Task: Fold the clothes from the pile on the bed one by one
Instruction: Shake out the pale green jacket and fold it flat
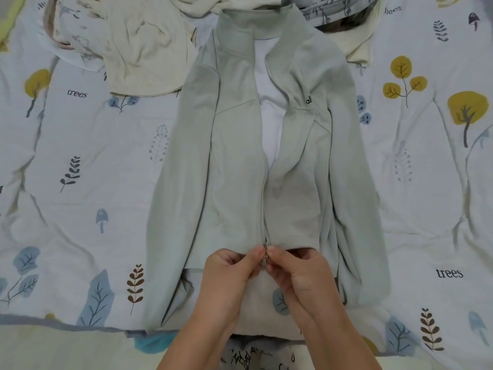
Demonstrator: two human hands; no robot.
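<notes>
A pale green zip jacket [240, 161] lies face up along the middle of the bed, collar at the far end and sleeves lying down both sides. Its zip is joined over the lower part and gapes open above, showing a white lining. My left hand [229, 273] and my right hand [301, 273] meet at the hem, and their fingertips pinch the zip's bottom end [265, 253]. The pile of clothes [144, 41] lies at the far side: a cream garment, a white printed one and a grey printed one [328, 9].
The bedsheet [80, 156] is white with a print of trees, leaves and mushrooms. Its near edge runs along the bottom of the view. Patterned fabric [253, 356] shows below the hem between my forearms.
</notes>
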